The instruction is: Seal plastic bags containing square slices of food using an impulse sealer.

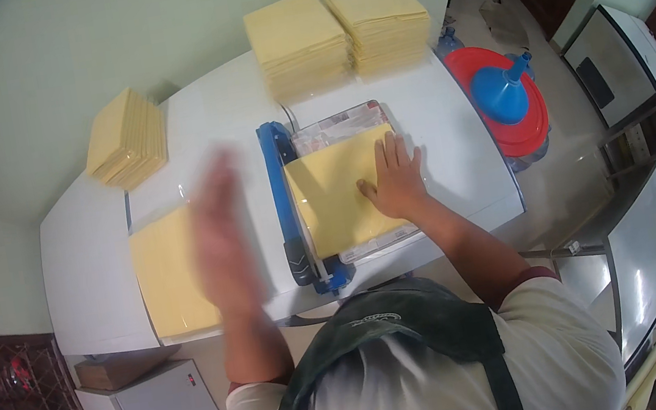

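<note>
My right hand (401, 180) lies flat with its fingers spread on the right part of a yellow folded packet (336, 204). That packet rests on a patterned flat box or board (342, 128), its left edge against a long blue device (280, 187) that looks like a bag heat sealer with a black end. Smeared by motion, my left hand (222, 230) hangs left of the blue device, by the edge of another yellow packet stack (171, 273). The left hand's fingers are too blurred to read.
Two tall stacks of yellow packets (297, 34) (377, 17) stand at the table's far side, and a smaller stack (125, 143) leans at the far left. Off the white table's (466, 157) right edge are a red round lid (533, 121) and a blue funnel (500, 96).
</note>
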{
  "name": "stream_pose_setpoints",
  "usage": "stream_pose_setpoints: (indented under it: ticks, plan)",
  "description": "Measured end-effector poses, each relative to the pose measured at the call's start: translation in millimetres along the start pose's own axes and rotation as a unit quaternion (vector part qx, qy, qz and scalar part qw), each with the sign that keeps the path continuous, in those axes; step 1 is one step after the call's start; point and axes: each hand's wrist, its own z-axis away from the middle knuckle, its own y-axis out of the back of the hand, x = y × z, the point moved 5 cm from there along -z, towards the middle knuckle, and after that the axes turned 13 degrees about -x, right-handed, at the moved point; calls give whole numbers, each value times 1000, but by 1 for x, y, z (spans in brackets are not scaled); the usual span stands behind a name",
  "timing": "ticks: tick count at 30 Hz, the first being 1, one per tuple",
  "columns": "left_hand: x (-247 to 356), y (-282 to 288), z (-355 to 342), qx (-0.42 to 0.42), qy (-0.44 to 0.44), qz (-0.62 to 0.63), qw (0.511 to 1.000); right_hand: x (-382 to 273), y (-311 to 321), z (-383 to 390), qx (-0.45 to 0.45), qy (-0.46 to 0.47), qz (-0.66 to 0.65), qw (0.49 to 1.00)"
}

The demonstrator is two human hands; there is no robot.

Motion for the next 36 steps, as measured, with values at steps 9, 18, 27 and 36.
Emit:
stream_pose_setpoints:
  ticks: [9, 18, 27, 36]
  plan:
    - [-166, -94, 31, -160, 84, -489, 854, -12, -1, -4, 0, 22, 1, 1000]
    - [-209, -32, 70, -135, 266, -491, 819, -57, 28, -19, -27, 63, -49, 996]
    - [-216, -6, 106, -178, 284, -437, 835, -201, 27, -6, -104, 301, -57, 946]
    - [-224, 3, 117, -119, 272, -332, 895, -202, -6, -6, -8, 292, -44, 955]
